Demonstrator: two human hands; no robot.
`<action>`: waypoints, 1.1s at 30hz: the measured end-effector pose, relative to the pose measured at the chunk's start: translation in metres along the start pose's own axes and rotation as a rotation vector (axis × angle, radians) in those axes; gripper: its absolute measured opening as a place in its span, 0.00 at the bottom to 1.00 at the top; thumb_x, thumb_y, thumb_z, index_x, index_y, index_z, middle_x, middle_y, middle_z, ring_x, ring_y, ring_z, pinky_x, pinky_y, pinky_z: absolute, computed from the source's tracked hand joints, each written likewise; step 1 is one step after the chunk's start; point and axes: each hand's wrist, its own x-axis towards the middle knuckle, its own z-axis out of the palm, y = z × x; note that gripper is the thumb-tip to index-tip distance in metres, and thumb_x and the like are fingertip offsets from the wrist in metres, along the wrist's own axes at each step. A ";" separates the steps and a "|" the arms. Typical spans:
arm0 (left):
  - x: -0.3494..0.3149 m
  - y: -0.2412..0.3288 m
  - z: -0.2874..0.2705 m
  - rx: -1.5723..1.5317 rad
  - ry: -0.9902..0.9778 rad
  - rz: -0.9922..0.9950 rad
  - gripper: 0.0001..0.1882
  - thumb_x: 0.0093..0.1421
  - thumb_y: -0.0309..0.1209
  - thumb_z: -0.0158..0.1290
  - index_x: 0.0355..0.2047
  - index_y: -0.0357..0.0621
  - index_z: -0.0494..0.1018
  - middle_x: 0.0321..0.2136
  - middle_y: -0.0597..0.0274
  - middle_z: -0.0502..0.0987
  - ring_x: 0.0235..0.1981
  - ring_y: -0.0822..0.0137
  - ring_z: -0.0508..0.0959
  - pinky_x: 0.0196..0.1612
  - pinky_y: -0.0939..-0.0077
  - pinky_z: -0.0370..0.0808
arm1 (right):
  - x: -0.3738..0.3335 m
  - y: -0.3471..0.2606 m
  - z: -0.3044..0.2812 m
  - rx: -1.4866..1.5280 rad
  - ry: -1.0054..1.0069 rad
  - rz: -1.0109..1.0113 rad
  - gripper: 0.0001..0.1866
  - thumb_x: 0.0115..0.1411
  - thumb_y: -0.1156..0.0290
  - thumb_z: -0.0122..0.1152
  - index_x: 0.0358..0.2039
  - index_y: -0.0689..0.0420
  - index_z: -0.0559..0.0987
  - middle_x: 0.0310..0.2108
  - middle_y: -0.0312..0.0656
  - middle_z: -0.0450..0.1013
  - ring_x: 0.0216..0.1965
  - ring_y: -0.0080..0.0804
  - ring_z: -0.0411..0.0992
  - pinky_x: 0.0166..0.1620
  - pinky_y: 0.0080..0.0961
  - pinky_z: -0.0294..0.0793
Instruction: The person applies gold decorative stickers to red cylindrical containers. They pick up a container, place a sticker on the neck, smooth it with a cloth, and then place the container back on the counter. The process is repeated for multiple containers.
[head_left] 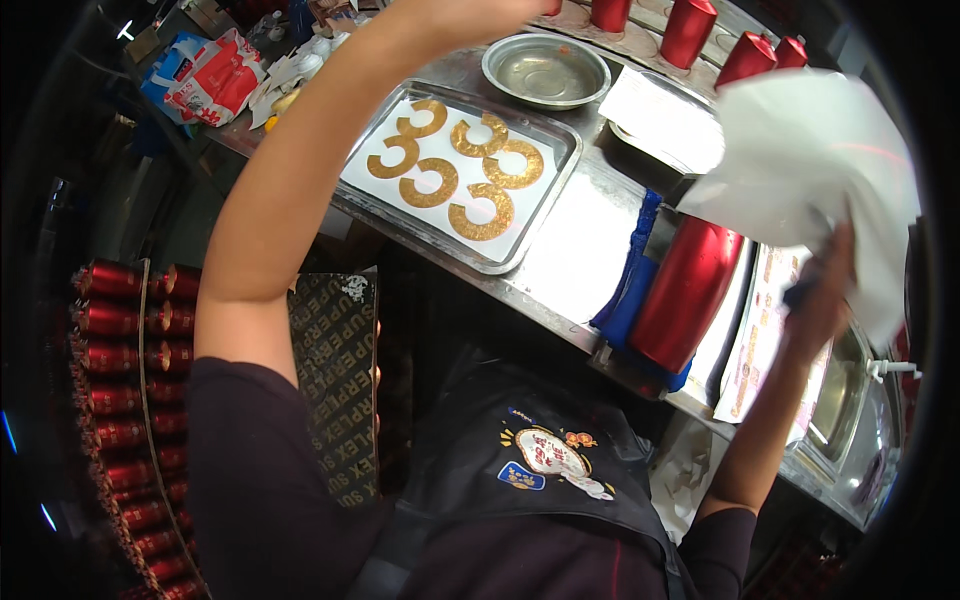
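My left arm stretches up across the far side of the bench. My left hand (478, 18) is at the top edge near several red metal bottles (688, 32); its fingers are partly cut off, so its grip is unclear. On the right, my right hand (825, 290) is blurred and closed on a crumpled white sheet (800, 150). Something dark blue shows beside that hand. Left of it, a large red metal bottle (688, 290) lies tilted in a holder with blue padding (630, 270). Gold C-shaped foil pieces (430, 182) lie on white paper in a metal tray (500, 262).
Behind the tray stands a round metal bowl (546, 72) with liquid. Next to it, white sheets (665, 118) lie over another tray. A printed sheet (765, 330) and a metal basin (840, 400) are at right. Stacked red bottles (110, 400) fill the left.
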 end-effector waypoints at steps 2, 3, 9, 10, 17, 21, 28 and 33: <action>-0.055 -0.049 -0.022 0.531 -0.108 -0.374 0.18 0.63 0.30 0.56 0.52 0.38 0.74 0.41 0.55 0.82 0.41 0.64 0.81 0.46 0.70 0.77 | 0.012 0.006 -0.063 -0.213 0.058 -0.141 0.23 0.70 0.60 0.55 0.60 0.58 0.75 0.25 0.31 0.68 0.24 0.11 0.59 0.27 0.11 0.59; -0.087 -0.072 -0.030 0.598 -0.160 -0.559 0.24 0.59 0.32 0.58 0.55 0.35 0.70 0.42 0.47 0.81 0.43 0.55 0.81 0.46 0.66 0.77 | 0.016 0.006 -0.099 -0.224 0.077 -0.098 0.23 0.70 0.60 0.55 0.60 0.58 0.74 0.23 0.30 0.66 0.23 0.11 0.59 0.27 0.10 0.58; -0.259 -0.162 -0.044 0.748 -0.242 -0.892 0.28 0.45 0.34 0.64 0.44 0.35 0.68 0.43 0.38 0.76 0.49 0.40 0.75 0.50 0.55 0.73 | 0.013 -0.013 -0.305 -0.179 0.177 0.021 0.24 0.73 0.64 0.45 0.64 0.66 0.67 0.17 0.31 0.61 0.16 0.14 0.55 0.23 0.09 0.53; -0.274 -0.174 -0.048 0.777 -0.218 -0.860 0.26 0.45 0.34 0.64 0.42 0.35 0.69 0.43 0.39 0.76 0.49 0.41 0.75 0.50 0.55 0.73 | 0.004 -0.023 -0.332 -0.191 0.246 0.064 0.24 0.71 0.64 0.48 0.61 0.64 0.69 0.19 0.31 0.63 0.17 0.14 0.57 0.22 0.10 0.54; -0.339 -0.268 -0.083 0.439 -0.117 -0.839 0.32 0.45 0.25 0.67 0.52 0.33 0.69 0.40 0.51 0.76 0.44 0.57 0.77 0.48 0.63 0.75 | -0.100 -0.057 -0.452 -0.408 0.792 0.400 0.23 0.56 0.64 0.68 0.51 0.59 0.78 0.41 0.37 0.75 0.34 0.25 0.72 0.32 0.20 0.67; -0.319 -0.300 -0.097 0.428 -0.023 -0.855 0.30 0.55 0.28 0.66 0.54 0.32 0.66 0.46 0.49 0.76 0.46 0.61 0.77 0.50 0.68 0.74 | -0.159 0.005 -0.474 -0.355 1.003 0.368 0.25 0.56 0.72 0.68 0.54 0.66 0.75 0.50 0.46 0.75 0.48 0.41 0.75 0.53 0.35 0.74; -0.217 -0.229 -0.024 0.130 0.032 -0.699 0.21 0.64 0.30 0.59 0.51 0.31 0.66 0.49 0.51 0.76 0.48 0.65 0.77 0.52 0.71 0.75 | -0.223 0.186 -0.518 -0.711 1.172 0.603 0.27 0.51 0.57 0.73 0.38 0.72 0.81 0.36 0.48 0.80 0.35 0.38 0.75 0.45 0.35 0.75; -0.186 -0.106 0.044 0.132 0.106 -0.611 0.22 0.59 0.32 0.64 0.49 0.34 0.71 0.42 0.55 0.79 0.45 0.65 0.79 0.49 0.69 0.75 | -0.257 0.242 -0.527 -0.921 1.052 0.968 0.30 0.49 0.52 0.71 0.35 0.72 0.83 0.35 0.57 0.81 0.39 0.47 0.80 0.45 0.41 0.77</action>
